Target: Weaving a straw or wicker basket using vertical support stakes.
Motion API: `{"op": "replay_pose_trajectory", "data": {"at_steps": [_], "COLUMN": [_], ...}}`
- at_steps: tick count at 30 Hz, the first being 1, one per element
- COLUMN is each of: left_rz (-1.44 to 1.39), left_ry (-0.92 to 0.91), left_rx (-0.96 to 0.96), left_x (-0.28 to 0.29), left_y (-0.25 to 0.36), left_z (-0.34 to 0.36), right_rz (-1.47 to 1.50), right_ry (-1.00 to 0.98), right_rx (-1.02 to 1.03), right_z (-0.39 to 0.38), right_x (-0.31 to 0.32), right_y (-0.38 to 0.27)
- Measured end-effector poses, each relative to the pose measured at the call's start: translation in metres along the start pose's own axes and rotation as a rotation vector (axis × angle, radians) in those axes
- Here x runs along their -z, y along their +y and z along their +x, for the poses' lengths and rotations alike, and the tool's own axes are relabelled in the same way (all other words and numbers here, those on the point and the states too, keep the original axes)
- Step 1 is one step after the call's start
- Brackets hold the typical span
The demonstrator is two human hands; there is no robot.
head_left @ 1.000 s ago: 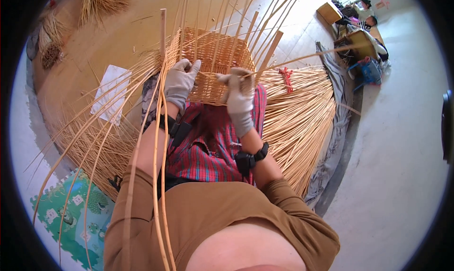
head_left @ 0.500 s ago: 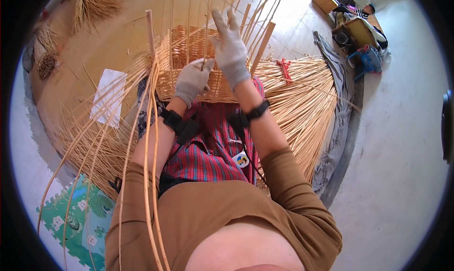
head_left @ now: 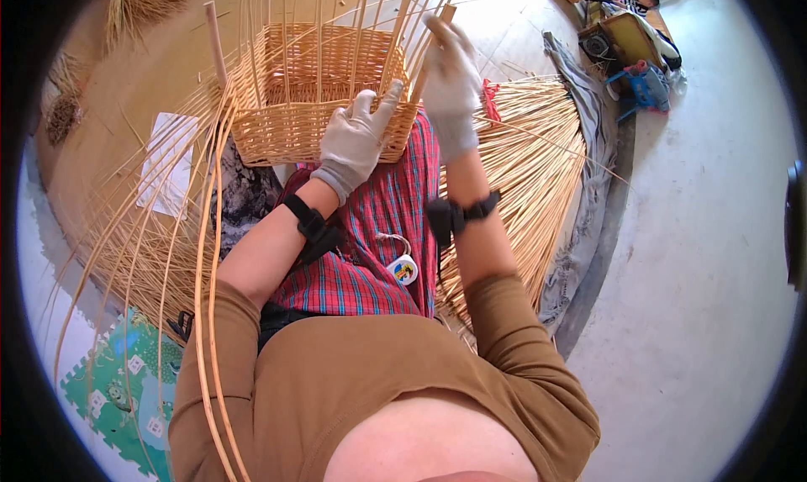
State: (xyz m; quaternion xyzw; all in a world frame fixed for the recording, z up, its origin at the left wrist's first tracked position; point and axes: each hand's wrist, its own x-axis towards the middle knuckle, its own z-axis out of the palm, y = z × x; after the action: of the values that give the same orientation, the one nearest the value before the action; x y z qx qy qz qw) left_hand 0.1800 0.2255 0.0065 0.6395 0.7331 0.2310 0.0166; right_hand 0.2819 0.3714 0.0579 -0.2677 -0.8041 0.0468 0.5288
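Note:
A rectangular wicker basket (head_left: 277, 133) with woven walls sits at my knees, thin upright rods rising from its sides and thicker posts at its corners. My left hand (head_left: 355, 142), in a pale glove, rests against the near wall toward its right end, thumb and forefinger stretched apart at the rim. Beside the right corner post (head_left: 433, 57), my right hand (head_left: 452, 87), also gloved, is raised with its fingers extended and slightly blurred; I see nothing held in it. Long loose withes (head_left: 210, 255) trail from the basket's left corner down past my left arm.
A large bundle of withes (head_left: 521, 179) with a red tie (head_left: 491, 102) lies to the right on a grey cloth (head_left: 580, 221). White paper (head_left: 166, 167) and scattered withes lie left, with a green foam mat (head_left: 126, 389) below. A blue stool (head_left: 647, 87) and a person (head_left: 647, 1) are far right.
The basket has shifted left in view. My left hand has moved from a pinch at the rods to spread fingers on the near wall, and my right hand has moved right to the corner post.

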Motion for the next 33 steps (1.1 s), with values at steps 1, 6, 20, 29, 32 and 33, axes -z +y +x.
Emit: {"op": "replay_pose_trajectory", "data": {"at_steps": [1, 6, 20, 29, 32, 33], "left_rz": [0.0, 0.192, -0.643, -1.07, -0.777, -0.716], "left_ry": [-0.008, -0.13, -0.377, 0.155, 0.403, 0.421], "left_rx": [-0.005, 0.014, -0.115, 1.202, 0.979, 0.841], "left_x": [-0.001, 0.001, 0.037, 0.152, 0.166, 0.125], "left_y": [0.001, -0.001, -0.094, -0.127, -0.103, -0.111], "left_z": [0.005, 0.014, -0.077, -0.193, -0.343, -0.219], "right_rz": [-0.004, 0.349, -0.384, 0.171, 0.289, 0.298], "right_ry": [0.001, 0.042, -0.284, -0.511, -0.884, -0.912], "right_rx": [-0.008, -0.732, -0.267, -0.348, -0.279, -0.282], "right_z": [0.013, 0.016, -0.097, -0.118, -0.111, -0.112], "right_x": [-0.01, 0.024, 0.038, -0.009, -0.014, -0.012], "right_y": [0.005, 0.003, -0.053, -0.089, -0.107, -0.109]}}
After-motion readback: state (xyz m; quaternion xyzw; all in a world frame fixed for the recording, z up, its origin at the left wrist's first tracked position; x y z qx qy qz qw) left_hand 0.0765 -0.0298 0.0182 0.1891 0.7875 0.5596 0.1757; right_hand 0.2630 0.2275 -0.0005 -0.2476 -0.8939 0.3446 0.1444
